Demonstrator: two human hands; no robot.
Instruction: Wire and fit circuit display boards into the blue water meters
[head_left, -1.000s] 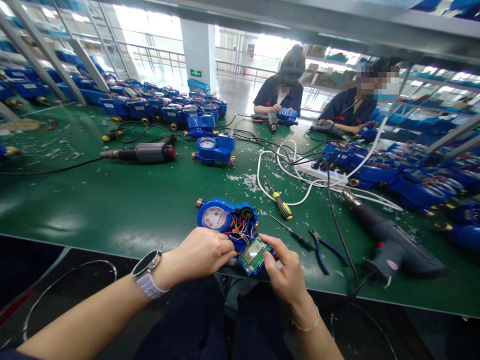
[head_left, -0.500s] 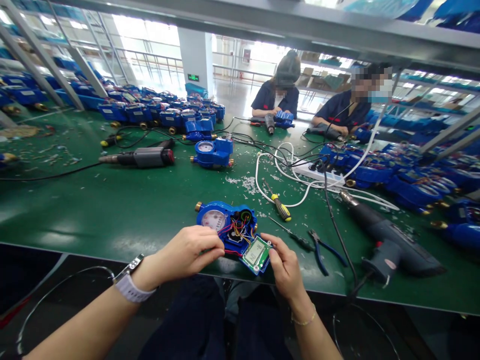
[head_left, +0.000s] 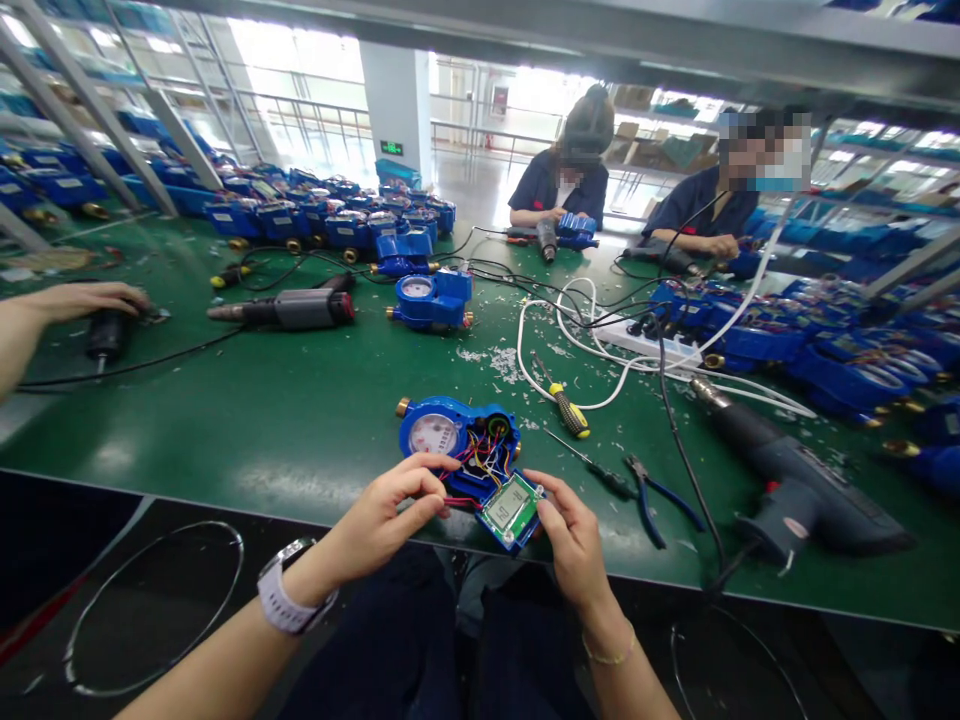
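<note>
Another person's hand (head_left: 90,298) is now resting over a black tool (head_left: 106,336) at far left. In the head view, the left hand (head_left: 394,508) is half-curling beside red wires (head_left: 462,502), its grip unclear; the right hand (head_left: 574,538) is pinching the display board (head_left: 512,510). The blue meter (head_left: 471,418) is lying near the green table's (head_left: 247,420) front edge.

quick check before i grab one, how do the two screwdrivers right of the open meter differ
The yellow-and-black screwdriver has a thick handle; the dark screwdriver has a slimmer one. The yellow-and-black screwdriver lies by the white cable, the dark screwdriver beside the pliers. Both lie on the green table.
</note>
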